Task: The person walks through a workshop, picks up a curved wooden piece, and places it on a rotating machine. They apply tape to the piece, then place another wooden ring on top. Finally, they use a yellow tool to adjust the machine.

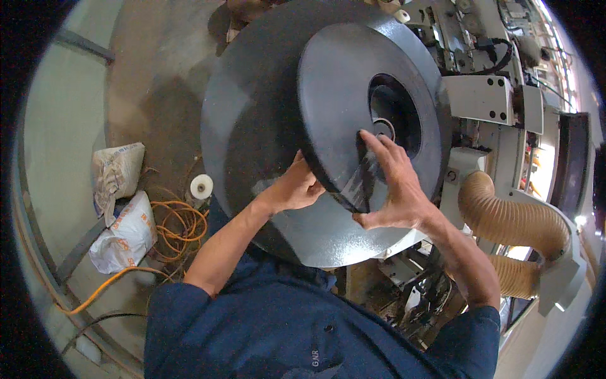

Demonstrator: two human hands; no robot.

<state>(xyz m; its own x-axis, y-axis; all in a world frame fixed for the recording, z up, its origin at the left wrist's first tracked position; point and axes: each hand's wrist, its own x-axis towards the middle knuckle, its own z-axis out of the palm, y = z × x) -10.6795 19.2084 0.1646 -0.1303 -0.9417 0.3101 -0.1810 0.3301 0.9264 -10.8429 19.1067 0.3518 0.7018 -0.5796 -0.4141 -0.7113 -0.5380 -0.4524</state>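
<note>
A wide black roll [341, 88], which looks like coiled band material, stands tilted on a large dark grey round disc [249, 95]. Its round centre opening faces up and to the right, showing a hub with a pale ring inside. At the roll's lower left edge, my left hand [291, 186] is closed with curled fingers against the rim; some fingertips are hidden behind it. My right hand [402, 192] clasps the lower right edge, fingers over the flat face and thumb at the rim. Light streaks mark the face between the two hands.
Machinery with a white housing [476, 99] runs along the right, beside a tan ribbed hose [514, 215]. Left on the floor are sacks [123, 230], an orange hose [183, 218] and a small white spool [201, 187]. A person's foot shows beyond the disc.
</note>
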